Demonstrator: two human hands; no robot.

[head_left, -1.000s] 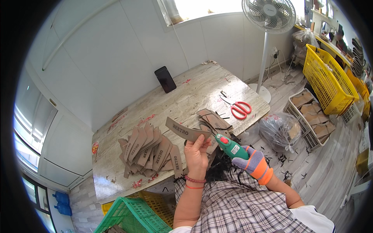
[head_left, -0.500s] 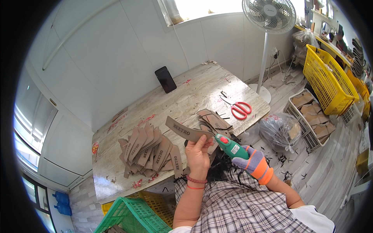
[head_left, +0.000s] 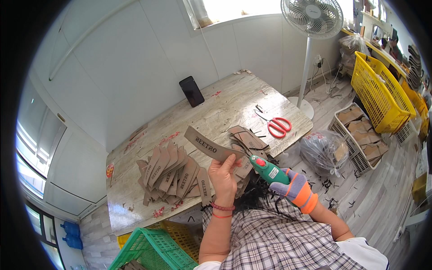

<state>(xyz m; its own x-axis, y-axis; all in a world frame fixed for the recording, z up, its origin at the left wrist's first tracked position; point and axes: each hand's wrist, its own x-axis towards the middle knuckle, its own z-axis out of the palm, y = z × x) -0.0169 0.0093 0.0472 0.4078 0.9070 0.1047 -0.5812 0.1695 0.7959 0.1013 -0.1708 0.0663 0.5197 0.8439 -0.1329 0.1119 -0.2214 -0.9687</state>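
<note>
Taupe in colour, a curved flat strip (head_left: 201,143) with dark printing on its face is held above the front part of the table, its right end raised to the tool. The strip is pinched near that end between the thumb and fingers of the bare left hand (head_left: 222,175); a beaded red bracelet (head_left: 222,207) and an orange band are worn on the wrist. A green handheld power cutter (head_left: 269,172) with a red button is gripped in the right hand (head_left: 294,189), which is covered by a purple-grey and orange glove. Whether the cutter's tip touches the strip cannot be told.

A fanned pile of similar strips (head_left: 173,173) is laid to the left, and a smaller stack (head_left: 248,138) is seen behind the cutter. Red-handled scissors (head_left: 279,128) are placed near the right edge of the wood-patterned table (head_left: 216,110); a black smartphone (head_left: 191,92) is propped at the rear, against the wall. Black trimmings (head_left: 254,193) are gathered on the checked garment (head_left: 279,238). A green plastic crate (head_left: 157,245) is positioned below the front edge. To the right, a filled clear bag (head_left: 325,152), a white crate (head_left: 337,124) of brown pieces and a pedestal fan (head_left: 312,18) are noted.
</note>
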